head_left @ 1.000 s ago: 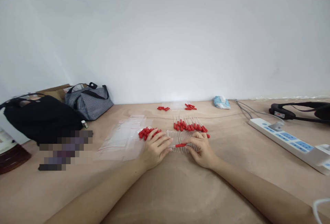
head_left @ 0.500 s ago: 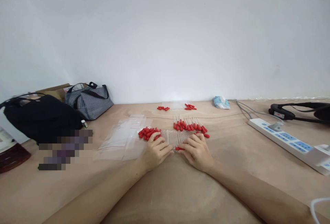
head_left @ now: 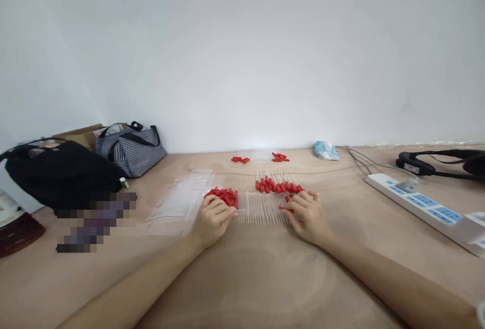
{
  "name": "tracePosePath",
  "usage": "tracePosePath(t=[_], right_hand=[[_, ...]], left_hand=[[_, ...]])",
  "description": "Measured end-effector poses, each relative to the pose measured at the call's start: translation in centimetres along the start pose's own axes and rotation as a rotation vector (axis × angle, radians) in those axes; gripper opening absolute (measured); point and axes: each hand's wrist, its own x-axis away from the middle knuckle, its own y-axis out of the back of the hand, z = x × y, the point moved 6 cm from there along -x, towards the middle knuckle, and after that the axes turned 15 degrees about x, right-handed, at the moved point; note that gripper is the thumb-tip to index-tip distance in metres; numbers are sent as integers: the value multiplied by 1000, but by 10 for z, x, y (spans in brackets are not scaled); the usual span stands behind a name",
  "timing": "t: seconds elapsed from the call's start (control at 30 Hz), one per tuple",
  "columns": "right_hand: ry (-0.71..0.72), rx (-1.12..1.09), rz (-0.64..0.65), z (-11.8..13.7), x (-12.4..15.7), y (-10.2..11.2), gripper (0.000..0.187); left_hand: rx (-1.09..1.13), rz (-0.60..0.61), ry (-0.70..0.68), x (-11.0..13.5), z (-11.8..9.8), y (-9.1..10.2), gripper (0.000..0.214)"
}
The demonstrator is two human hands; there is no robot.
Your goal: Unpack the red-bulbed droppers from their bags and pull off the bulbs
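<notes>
My left hand (head_left: 215, 219) is closed in a pinch, with the end of a thin clear tube (head_left: 241, 210) sticking out past its fingertips. Behind its fingers lies a pile of red rubber bulbs (head_left: 227, 195). My right hand (head_left: 308, 217) pinches a red rubber bulb (head_left: 285, 208); its fingers hide part of it. Between the hands, a row of thin clear tubes (head_left: 261, 208) lies side by side on the table. Just beyond it are several droppers (head_left: 278, 183), clear tubes with red bulbs fitted, bulbs toward me.
Flat clear plastic bags (head_left: 174, 202) lie left of the bulbs. More red bulbs (head_left: 280, 157) and tubes sit by the wall. A power strip (head_left: 420, 202), a blue packet (head_left: 326, 150) and a black headset (head_left: 417, 165) are at right. A striped bag (head_left: 136, 149) and black bag (head_left: 68, 175) stand at left.
My hands have moved apart, the left going left and the right going right. They were close together over the near side of the tubes, with a red bulb between them.
</notes>
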Motion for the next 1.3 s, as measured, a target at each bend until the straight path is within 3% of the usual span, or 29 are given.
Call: tracePosePath(t=[0.27,0.5,0.6,0.8,0.93,1.03,1.2,1.3], right_hand=[[-90,-333,6,-15,-1,-10,24],[-418,-323,82,-58,4,-16,23],[-505,-261,129,-75,9,-17,21],[-326,-122,171,-68,5,-16,19],[-239,-10,198,-58,2,-19,18],[-262,-35,216,-62,2,-23,24],[-601,-12,184,-100,11,-26,30],[-832,28,279,-118,21,-32,33]], left_hand=[[81,40,152,7,13,-14,34],[66,-103,67,-4,6,-16,35],[23,-107,-12,-11,1,-24,34],[-42,30,-201,-19,-9,-42,30],[1,74,-198,-18,-9,-45,23],[104,112,-147,-18,-7,-45,26],[245,144,-35,-19,-1,-41,37],[266,179,39,-17,2,-39,40]])
